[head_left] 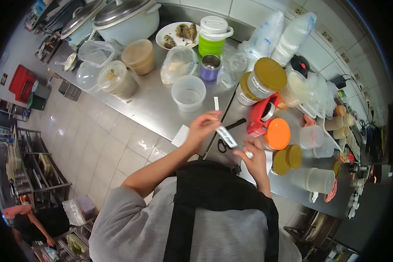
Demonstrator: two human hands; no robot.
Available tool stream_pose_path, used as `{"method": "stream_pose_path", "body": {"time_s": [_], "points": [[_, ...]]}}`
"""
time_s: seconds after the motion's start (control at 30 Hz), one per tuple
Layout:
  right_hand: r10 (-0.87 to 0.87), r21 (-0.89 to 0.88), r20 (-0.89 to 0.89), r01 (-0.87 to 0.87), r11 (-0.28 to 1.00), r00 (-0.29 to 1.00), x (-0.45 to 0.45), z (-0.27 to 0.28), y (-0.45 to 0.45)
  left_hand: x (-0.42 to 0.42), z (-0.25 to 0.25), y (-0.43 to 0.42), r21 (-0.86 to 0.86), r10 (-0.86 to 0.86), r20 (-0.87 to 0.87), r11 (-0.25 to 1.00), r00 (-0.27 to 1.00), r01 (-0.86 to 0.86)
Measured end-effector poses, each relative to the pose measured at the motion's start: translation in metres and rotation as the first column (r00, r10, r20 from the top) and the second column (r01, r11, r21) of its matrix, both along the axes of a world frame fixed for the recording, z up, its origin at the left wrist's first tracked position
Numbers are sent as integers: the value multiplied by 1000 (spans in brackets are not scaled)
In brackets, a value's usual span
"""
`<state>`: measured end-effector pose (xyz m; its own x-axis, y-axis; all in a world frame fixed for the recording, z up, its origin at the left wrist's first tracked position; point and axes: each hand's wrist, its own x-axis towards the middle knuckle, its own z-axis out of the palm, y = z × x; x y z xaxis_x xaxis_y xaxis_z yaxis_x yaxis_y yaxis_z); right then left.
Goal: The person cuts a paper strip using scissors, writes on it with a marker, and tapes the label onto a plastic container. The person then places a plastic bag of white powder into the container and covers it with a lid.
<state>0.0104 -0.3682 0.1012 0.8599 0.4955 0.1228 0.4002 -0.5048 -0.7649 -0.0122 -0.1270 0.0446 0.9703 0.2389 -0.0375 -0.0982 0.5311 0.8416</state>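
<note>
At centre, the left hand [201, 128] pinches a label [227, 137] endwise, likely sparing its print; the right hand [256, 160] grips something white [249, 154].

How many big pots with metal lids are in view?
2. The right-hand pot stands at the back of the counter, behind the tan-filled tub; the left-hand pot is just beside it. More could be hidden behind them.

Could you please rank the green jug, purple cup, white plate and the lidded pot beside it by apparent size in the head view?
Lidded pot
White plate and green jug, too close to rank
Purple cup
</note>
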Motion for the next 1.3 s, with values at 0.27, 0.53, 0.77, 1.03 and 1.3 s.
{"method": "stream_pose_path", "body": {"time_s": [0.27,0.53,0.77,1.03,1.3], "points": [[336,94,213,-362,928,917,69,-59,155,-31,-73,100,-293,445,-142,834,884,-467],[347,138,272,-393,909,897,100,-81,166,6,-79,106,-307,452,-105,833,886,-461],[365,200,278,-425,883,889,121,-92,180,19,-90,117,-370,473,-24,814,880,-448],[317,249,238,-373,894,918,125,-93,191,43,-86,118,-258,562,-24,795,827,-548],[243,242,259,-307,920,935,121,-90,193,52,-87,111,-164,636,-39,757,771,-632]]}}
